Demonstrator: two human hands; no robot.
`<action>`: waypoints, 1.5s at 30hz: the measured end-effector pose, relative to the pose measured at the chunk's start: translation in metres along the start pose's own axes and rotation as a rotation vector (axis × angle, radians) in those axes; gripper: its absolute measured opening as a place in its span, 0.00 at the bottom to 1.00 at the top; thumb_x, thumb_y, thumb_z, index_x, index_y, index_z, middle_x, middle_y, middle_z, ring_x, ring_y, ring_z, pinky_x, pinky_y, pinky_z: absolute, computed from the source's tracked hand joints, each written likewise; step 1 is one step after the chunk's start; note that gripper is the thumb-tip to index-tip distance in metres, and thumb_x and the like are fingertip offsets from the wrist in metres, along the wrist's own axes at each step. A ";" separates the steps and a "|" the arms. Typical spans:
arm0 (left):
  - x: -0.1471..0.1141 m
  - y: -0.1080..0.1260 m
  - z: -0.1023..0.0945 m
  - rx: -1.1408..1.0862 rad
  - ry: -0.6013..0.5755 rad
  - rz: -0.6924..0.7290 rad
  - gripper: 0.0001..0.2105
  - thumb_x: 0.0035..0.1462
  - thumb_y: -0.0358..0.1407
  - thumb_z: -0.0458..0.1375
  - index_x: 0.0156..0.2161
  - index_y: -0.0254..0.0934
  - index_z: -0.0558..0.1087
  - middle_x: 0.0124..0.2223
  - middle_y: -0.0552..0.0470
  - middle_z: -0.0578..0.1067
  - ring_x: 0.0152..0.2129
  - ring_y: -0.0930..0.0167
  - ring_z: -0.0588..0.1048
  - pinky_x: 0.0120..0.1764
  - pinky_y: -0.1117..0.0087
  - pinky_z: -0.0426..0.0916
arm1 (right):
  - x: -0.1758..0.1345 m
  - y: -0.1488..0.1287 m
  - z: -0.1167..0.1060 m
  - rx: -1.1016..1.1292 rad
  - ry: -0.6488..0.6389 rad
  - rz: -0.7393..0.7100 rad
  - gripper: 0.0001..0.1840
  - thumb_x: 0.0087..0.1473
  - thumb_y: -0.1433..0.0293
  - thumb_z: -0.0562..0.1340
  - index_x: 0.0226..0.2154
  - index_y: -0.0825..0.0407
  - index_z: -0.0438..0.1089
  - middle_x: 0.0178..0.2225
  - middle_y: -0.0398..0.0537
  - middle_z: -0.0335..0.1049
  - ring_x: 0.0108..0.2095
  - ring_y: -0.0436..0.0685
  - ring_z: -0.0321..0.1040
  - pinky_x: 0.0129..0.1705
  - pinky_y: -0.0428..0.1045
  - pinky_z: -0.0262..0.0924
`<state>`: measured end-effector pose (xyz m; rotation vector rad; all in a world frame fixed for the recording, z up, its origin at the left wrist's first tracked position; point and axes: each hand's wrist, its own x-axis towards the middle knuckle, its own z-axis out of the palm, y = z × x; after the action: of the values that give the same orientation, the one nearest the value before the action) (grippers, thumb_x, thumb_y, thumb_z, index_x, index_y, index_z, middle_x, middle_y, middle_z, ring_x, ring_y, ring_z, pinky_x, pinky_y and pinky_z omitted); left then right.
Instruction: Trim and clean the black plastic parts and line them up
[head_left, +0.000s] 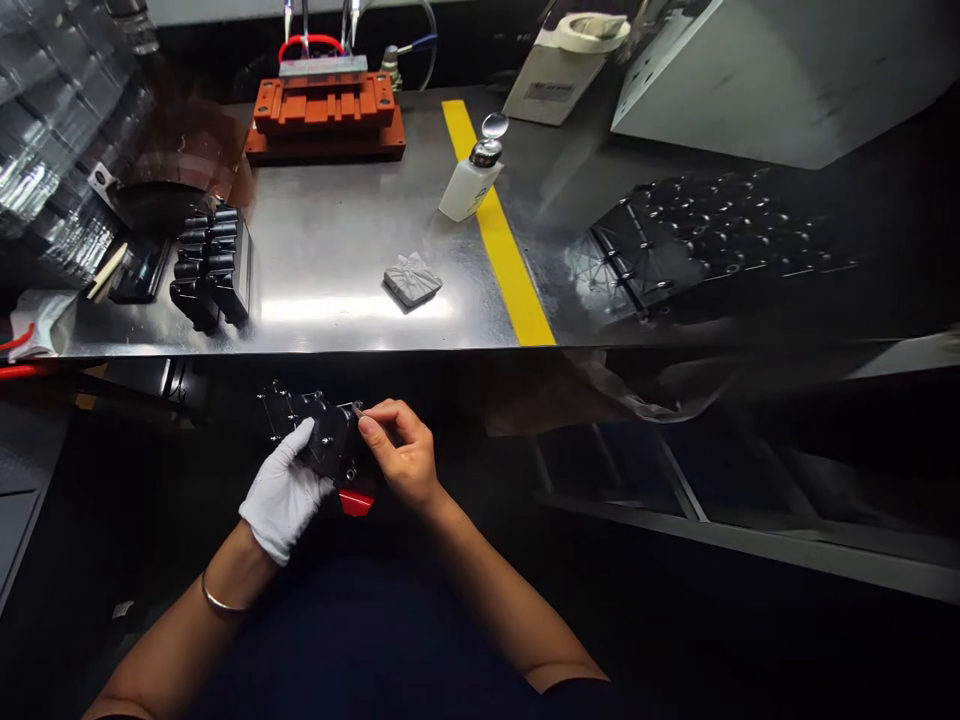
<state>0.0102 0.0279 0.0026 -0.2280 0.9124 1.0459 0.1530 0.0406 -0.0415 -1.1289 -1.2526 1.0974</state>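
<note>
Forearms (517, 590): both reach in from the near side, a bracelet (222, 598) on the left wrist.
Black part (326, 450): held up between the hands, just nearer than the table (337, 215), small metallic studs on its face.
Left hand (287, 495): white-gloved, fingers closed around the black part, thumb over its face.
Right hand (407, 455): bare, thumb and forefinger almost together at the part's right edge; I cannot tell whether they grip it or a small piece.
Red piece (355, 502): near, just below the part.
Grey block (412, 281): on the table, beyond the hands.
White bottle (469, 190): farther right, beside the yellow stripe (514, 270).
Black blocks (214, 260): left.
Orange fixture (326, 115): far left.
</note>
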 end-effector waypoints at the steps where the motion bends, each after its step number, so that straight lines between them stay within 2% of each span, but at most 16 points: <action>1: -0.001 0.001 0.000 0.006 -0.011 -0.008 0.10 0.62 0.30 0.52 0.42 0.32 0.75 0.39 0.48 0.81 0.35 0.71 0.79 0.39 0.70 0.76 | 0.001 0.001 -0.001 0.012 -0.007 -0.014 0.11 0.55 0.60 0.61 0.30 0.51 0.68 0.26 0.43 0.66 0.26 0.50 0.62 0.29 0.47 0.59; 4: -0.006 0.002 0.001 0.028 -0.003 -0.030 0.10 0.62 0.30 0.51 0.40 0.32 0.76 0.38 0.49 0.81 0.35 0.72 0.79 0.41 0.71 0.75 | 0.006 0.007 -0.005 0.012 0.026 -0.023 0.12 0.53 0.59 0.62 0.29 0.51 0.69 0.26 0.44 0.67 0.28 0.51 0.63 0.31 0.48 0.60; 8: -0.016 0.005 0.002 0.083 0.040 -0.098 0.10 0.60 0.30 0.53 0.39 0.31 0.77 0.36 0.49 0.81 0.34 0.70 0.80 0.43 0.71 0.75 | 0.008 0.013 -0.012 0.008 0.130 0.052 0.15 0.51 0.58 0.63 0.25 0.52 0.68 0.24 0.43 0.66 0.26 0.50 0.63 0.31 0.48 0.60; 14: -0.010 0.006 -0.001 0.063 -0.004 -0.067 0.11 0.61 0.30 0.52 0.38 0.32 0.77 0.36 0.51 0.81 0.33 0.74 0.79 0.45 0.74 0.73 | -0.005 -0.008 -0.015 0.018 -0.058 -0.092 0.11 0.54 0.62 0.62 0.27 0.51 0.70 0.26 0.45 0.70 0.27 0.51 0.66 0.30 0.49 0.61; 19: -0.005 0.006 -0.011 0.121 -0.037 -0.049 0.08 0.59 0.31 0.55 0.38 0.34 0.77 0.37 0.52 0.81 0.34 0.74 0.79 0.43 0.75 0.73 | -0.003 -0.012 -0.012 -0.016 -0.071 -0.091 0.10 0.54 0.62 0.63 0.28 0.51 0.71 0.26 0.46 0.71 0.26 0.52 0.67 0.29 0.48 0.62; 23: -0.013 0.010 -0.022 0.309 -0.173 -0.030 0.09 0.53 0.33 0.61 0.40 0.34 0.77 0.38 0.50 0.81 0.37 0.66 0.79 0.47 0.66 0.72 | 0.000 -0.006 -0.015 -0.066 -0.087 -0.050 0.13 0.54 0.61 0.62 0.26 0.52 0.71 0.25 0.46 0.71 0.26 0.52 0.68 0.29 0.47 0.62; 26: -0.019 0.020 -0.024 0.480 -0.291 0.065 0.17 0.49 0.33 0.64 0.47 0.35 0.75 0.42 0.46 0.80 0.41 0.60 0.78 0.49 0.59 0.70 | -0.002 -0.008 -0.023 -0.122 -0.249 -0.015 0.19 0.60 0.60 0.56 0.23 0.52 0.68 0.20 0.44 0.68 0.20 0.49 0.64 0.24 0.46 0.59; 29: -0.020 0.032 -0.021 0.597 -0.321 0.172 0.26 0.45 0.33 0.67 0.52 0.37 0.72 0.45 0.45 0.79 0.45 0.56 0.76 0.51 0.56 0.68 | -0.004 -0.018 -0.031 -0.199 -0.451 -0.206 0.24 0.64 0.59 0.48 0.24 0.53 0.68 0.19 0.44 0.66 0.19 0.48 0.62 0.23 0.45 0.57; 32: -0.015 0.038 -0.018 0.671 -0.337 0.199 0.29 0.41 0.32 0.69 0.52 0.37 0.72 0.47 0.43 0.78 0.47 0.54 0.74 0.51 0.56 0.67 | -0.004 -0.028 -0.034 -0.293 -0.549 -0.463 0.26 0.60 0.50 0.52 0.24 0.53 0.66 0.19 0.44 0.62 0.19 0.48 0.58 0.22 0.46 0.53; 34: -0.012 0.036 -0.018 0.690 -0.358 0.205 0.27 0.41 0.31 0.69 0.51 0.36 0.73 0.48 0.43 0.77 0.47 0.54 0.74 0.52 0.57 0.67 | -0.001 -0.031 -0.034 -0.342 -0.568 -0.541 0.28 0.55 0.46 0.56 0.20 0.52 0.62 0.17 0.41 0.57 0.18 0.47 0.53 0.21 0.46 0.48; 37: -0.009 0.030 -0.019 0.678 -0.373 0.194 0.26 0.43 0.32 0.68 0.51 0.37 0.73 0.48 0.44 0.77 0.47 0.55 0.74 0.52 0.56 0.66 | 0.002 -0.031 -0.035 -0.369 -0.564 -0.572 0.28 0.53 0.48 0.59 0.16 0.51 0.57 0.15 0.39 0.52 0.18 0.47 0.49 0.20 0.46 0.44; 42: -0.009 0.024 -0.019 0.623 -0.356 0.186 0.27 0.45 0.34 0.67 0.53 0.38 0.71 0.48 0.45 0.77 0.49 0.57 0.73 0.54 0.57 0.65 | 0.006 -0.028 -0.037 -0.377 -0.534 -0.567 0.27 0.54 0.48 0.59 0.18 0.52 0.60 0.17 0.41 0.56 0.19 0.48 0.53 0.22 0.46 0.48; 45: -0.007 0.023 -0.020 0.604 -0.358 0.192 0.28 0.44 0.34 0.68 0.53 0.38 0.71 0.47 0.45 0.78 0.48 0.57 0.73 0.53 0.57 0.66 | 0.006 -0.029 -0.036 -0.396 -0.545 -0.572 0.28 0.55 0.48 0.58 0.16 0.52 0.58 0.16 0.40 0.54 0.19 0.47 0.51 0.22 0.46 0.46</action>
<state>-0.0203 0.0237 0.0011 0.5440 0.8894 0.9006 0.1890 0.0425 -0.0123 -0.6731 -2.1331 0.7461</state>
